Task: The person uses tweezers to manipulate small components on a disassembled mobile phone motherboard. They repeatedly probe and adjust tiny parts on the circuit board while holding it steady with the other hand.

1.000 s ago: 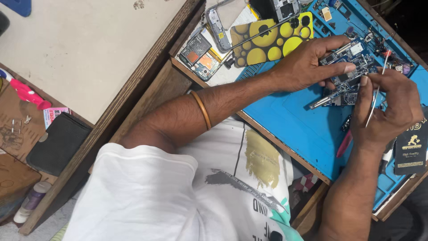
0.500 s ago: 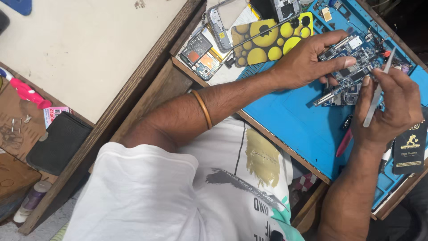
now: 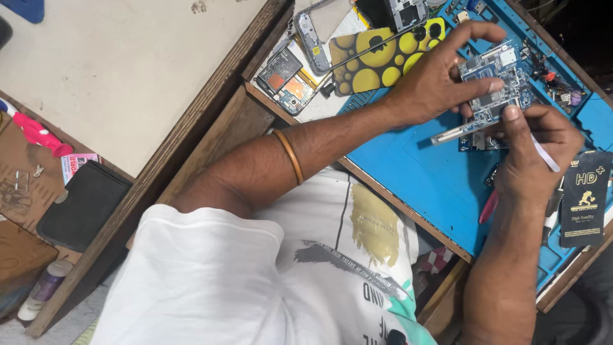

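My left hand, with a bangle on its wrist, holds a blue-green circuit board tilted above the blue work mat. Its thumb and fingers pinch the board from the top and left. My right hand is at the board's lower right edge, thumb touching it. A thin white tool lies gripped across the right hand's fingers. A metal strip juts from the board's lower left.
A yellow-spotted black phone cover, phone frames and a small board lie at the mat's far left. A black packet and a pink-handled tool are by my right wrist. A black wallet lies lower left.
My right hand came down and in against the board's edge; the white tool, pointing up before, now lies across the fingers. The left hand turned the board a little.
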